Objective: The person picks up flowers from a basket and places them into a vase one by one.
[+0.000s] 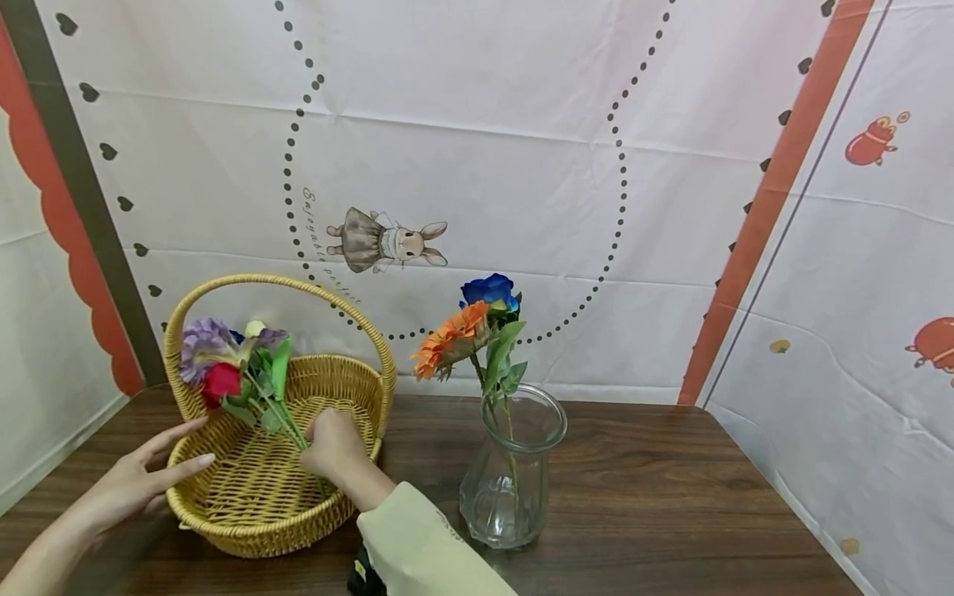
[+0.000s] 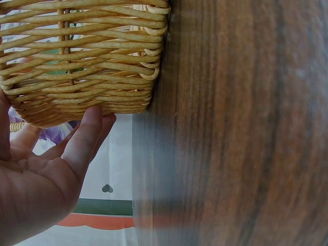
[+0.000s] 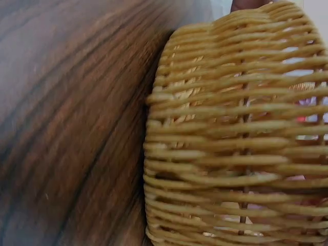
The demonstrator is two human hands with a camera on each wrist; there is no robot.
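Observation:
A yellow wicker basket (image 1: 257, 530) with a tall arched handle stands at the left of the table. Inside it, leaning on the left side, lie artificial flowers: a purple flower (image 1: 204, 343), a red rose (image 1: 221, 382) and others with green leaves. My right hand (image 1: 339, 447) reaches into the basket, its fingers curled at the green flower stems (image 1: 289, 420); the fingertips are hidden. At the basket's left side my left hand (image 1: 137, 480) touches the wicker with extended fingers (image 2: 84, 138). In the right wrist view the wicker wall (image 3: 236, 133) blocks sight of the right hand.
Right of the basket stands a clear glass vase (image 1: 507, 497) holding an orange flower (image 1: 450, 339) and a blue rose (image 1: 489, 291). A black object (image 1: 365, 575) is partly hidden by the right sleeve (image 1: 425, 542). A printed cloth (image 1: 477, 165) hangs behind the wooden table (image 1: 656, 497).

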